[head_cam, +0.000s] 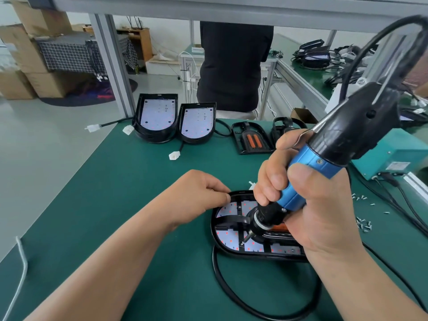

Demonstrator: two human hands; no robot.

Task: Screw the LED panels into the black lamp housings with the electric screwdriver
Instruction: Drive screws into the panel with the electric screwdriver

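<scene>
Screwdriver (311, 159) in right hand (317, 212); left hand (196, 194) on housing (243, 254)

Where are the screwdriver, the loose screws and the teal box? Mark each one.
screwdriver (310, 162): head view, on its blue barrel.
loose screws (364, 224): head view, on the nearest heap of them.
teal box (404, 144): head view, on its top face.

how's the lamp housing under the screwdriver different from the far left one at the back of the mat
The near housing has a black frame over its LED panel; the far-left housing shows a bare panel. The left hand steadies the near housing while the right hand holds the electric screwdriver on it; the far-left housing sits untouched. Both are black with white panels.
</scene>
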